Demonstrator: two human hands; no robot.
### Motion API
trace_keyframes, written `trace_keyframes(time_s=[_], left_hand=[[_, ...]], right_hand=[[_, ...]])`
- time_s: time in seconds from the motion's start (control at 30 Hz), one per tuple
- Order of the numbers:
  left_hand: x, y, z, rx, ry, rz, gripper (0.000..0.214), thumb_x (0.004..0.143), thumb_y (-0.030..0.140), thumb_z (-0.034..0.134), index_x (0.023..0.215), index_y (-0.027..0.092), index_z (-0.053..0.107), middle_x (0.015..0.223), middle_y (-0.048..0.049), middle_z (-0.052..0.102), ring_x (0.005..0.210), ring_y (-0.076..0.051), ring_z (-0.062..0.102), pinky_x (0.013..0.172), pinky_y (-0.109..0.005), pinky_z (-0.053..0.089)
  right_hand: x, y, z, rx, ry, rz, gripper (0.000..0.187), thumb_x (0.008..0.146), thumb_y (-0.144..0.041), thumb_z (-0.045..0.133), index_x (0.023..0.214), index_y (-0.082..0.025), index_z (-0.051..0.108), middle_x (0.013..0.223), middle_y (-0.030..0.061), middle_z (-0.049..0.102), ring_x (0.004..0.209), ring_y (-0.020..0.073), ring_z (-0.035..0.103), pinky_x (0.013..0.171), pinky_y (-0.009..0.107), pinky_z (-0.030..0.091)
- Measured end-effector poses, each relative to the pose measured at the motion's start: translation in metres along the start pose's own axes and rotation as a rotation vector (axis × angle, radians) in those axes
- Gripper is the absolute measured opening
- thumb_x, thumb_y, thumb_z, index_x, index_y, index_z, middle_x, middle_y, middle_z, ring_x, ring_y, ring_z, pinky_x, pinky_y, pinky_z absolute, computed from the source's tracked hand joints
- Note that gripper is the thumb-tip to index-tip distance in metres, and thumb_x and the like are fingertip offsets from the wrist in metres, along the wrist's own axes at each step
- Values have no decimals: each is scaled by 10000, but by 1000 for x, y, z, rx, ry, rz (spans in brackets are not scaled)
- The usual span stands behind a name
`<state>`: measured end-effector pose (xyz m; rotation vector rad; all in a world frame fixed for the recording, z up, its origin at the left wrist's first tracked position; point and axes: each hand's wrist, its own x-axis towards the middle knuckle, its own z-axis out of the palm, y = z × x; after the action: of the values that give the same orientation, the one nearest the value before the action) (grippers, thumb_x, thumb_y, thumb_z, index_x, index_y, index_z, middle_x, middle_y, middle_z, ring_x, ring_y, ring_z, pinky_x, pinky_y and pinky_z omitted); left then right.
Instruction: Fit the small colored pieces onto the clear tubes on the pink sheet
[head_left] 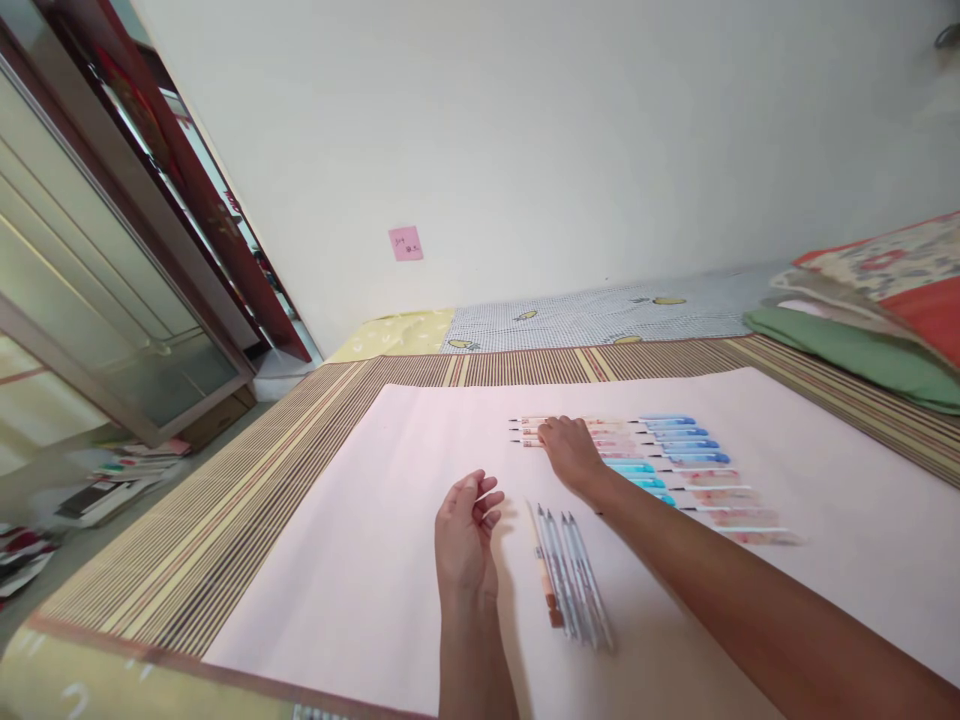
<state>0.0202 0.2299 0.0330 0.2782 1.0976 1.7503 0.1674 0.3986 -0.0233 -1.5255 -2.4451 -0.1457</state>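
Observation:
A row of several pens point(660, 460) with blue, teal and pink barrels lies side by side on a pale pink paper sheet point(360, 540). My right hand point(571, 452) rests palm down on the left ends of the upper pens, fingers touching them. Whether it grips one I cannot tell. A second small bunch of several slim pens point(571, 578) lies nearer to me, pointing away. My left hand point(466, 535) hovers just left of that bunch, fingers loosely curled and apart, holding nothing.
The sheet lies on a striped woven mat point(225, 500). Folded bedding and a green pillow point(862, 350) sit at the right. A glass door point(97, 300) and stacked books point(112, 485) are at the left. A pink sticky note point(406, 243) is on the wall.

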Motion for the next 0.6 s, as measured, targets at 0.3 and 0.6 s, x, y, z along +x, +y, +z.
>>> trace_keyframes(time_s=[0.3, 0.6], left_hand=[[4, -5, -5, 10, -38, 3, 304, 724, 318, 811, 932, 110, 734, 899, -99, 732, 698, -126, 673, 578, -198, 490], [1, -2, 2, 8, 3, -1, 281, 717, 297, 799, 903, 100, 728, 860, -96, 725, 671, -123, 664, 553, -197, 472]], right_hand=[[-3, 5, -4, 53, 34, 12, 171, 920, -134, 497, 980, -168, 653, 1073, 109, 692, 1004, 238, 568, 806, 358, 283], [-4, 30, -23, 141, 17, 139, 194, 884, -176, 504, 938, -201, 689, 1059, 66, 712, 978, 201, 603, 768, 316, 302]])
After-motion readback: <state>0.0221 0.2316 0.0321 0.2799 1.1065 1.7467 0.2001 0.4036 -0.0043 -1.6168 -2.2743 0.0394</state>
